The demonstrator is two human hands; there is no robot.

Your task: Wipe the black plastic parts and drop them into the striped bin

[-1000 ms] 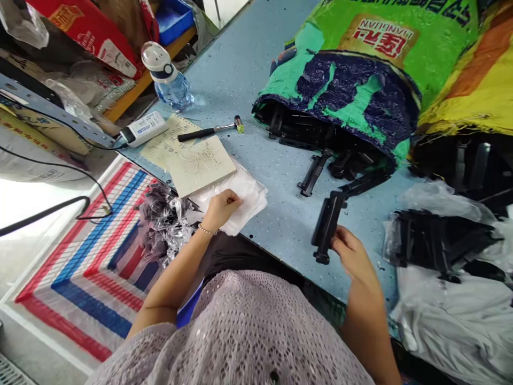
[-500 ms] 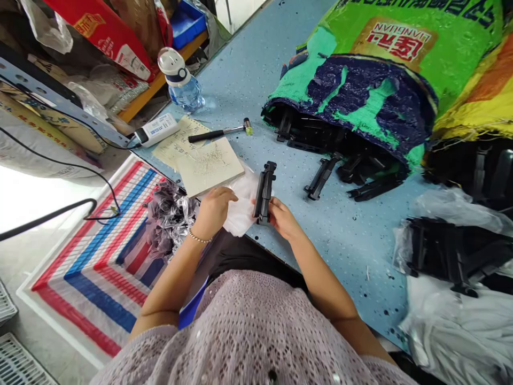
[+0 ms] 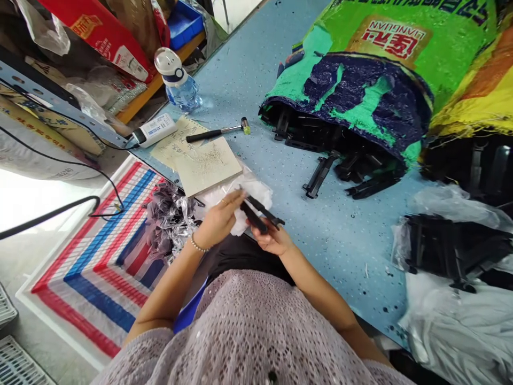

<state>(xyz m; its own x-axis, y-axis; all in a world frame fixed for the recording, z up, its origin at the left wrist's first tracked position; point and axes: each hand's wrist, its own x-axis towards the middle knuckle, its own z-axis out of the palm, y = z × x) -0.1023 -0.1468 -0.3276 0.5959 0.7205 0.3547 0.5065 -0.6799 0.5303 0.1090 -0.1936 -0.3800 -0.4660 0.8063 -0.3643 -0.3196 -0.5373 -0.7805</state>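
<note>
A black plastic part (image 3: 262,208), slim and with two long bars apart from each other, is held over the table's near edge. Its near end rests in my right hand (image 3: 273,240), whose fingers are curled round it. My left hand (image 3: 219,218), a beaded bracelet at its wrist, is closed in a pinch at the part's far end; its fingertips are partly blurred. Beneath the hands lies a thin white plastic bag (image 3: 260,188). A similar black part (image 3: 320,174) lies on the blue table (image 3: 320,235) further right.
A green sack (image 3: 372,69) spills black parts. Behind my left hand are a yellowish pad (image 3: 210,166), a small hammer (image 3: 218,132), a white device with a cable (image 3: 156,130) and a water bottle (image 3: 178,83). Plastic-wrapped bundles (image 3: 168,219) lie on a striped sheet at left; bagged black parts (image 3: 452,248) at right.
The black part has turned from upright to slanted, its two bars now showing apart. My left hand has moved right to meet its far end; my right hand has turned palm up.
</note>
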